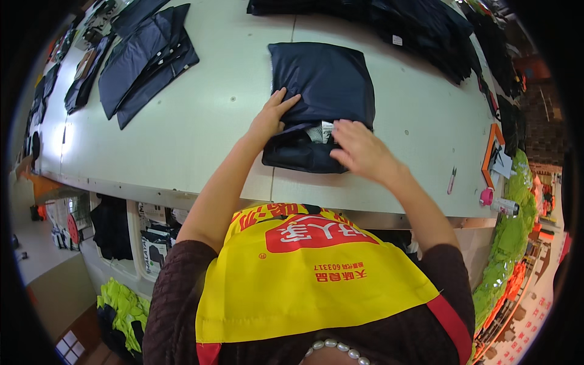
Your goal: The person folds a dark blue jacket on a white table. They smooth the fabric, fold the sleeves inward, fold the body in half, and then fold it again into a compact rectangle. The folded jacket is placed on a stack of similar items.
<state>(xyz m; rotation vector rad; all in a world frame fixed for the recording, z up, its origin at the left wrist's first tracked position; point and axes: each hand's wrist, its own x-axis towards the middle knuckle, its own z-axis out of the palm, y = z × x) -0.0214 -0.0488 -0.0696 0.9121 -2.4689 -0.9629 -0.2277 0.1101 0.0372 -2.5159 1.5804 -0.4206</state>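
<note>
A folded dark navy garment (325, 76) lies on the pale table in front of me. Its lower part (298, 152) is black, and between the two sections a bit of grey mesh lining and a white label (327, 131) show. My left hand (272, 117) rests on the garment's left edge, fingers spread on the fabric. Over the right end of the opening by the label is my right hand (364, 149), its fingers stretched out and the thumb apart. Nothing shows in its grasp; its fingertips partly cover the label's side.
Folded dark garments (149, 64) lie at the far left, and a larger dark pile (420, 33) sits at the far right. Near the right edge are a pen (452, 180), an orange-rimmed tray (491, 152) and a pink roll (486, 196). Bright green bagged goods (502, 243) stand beyond.
</note>
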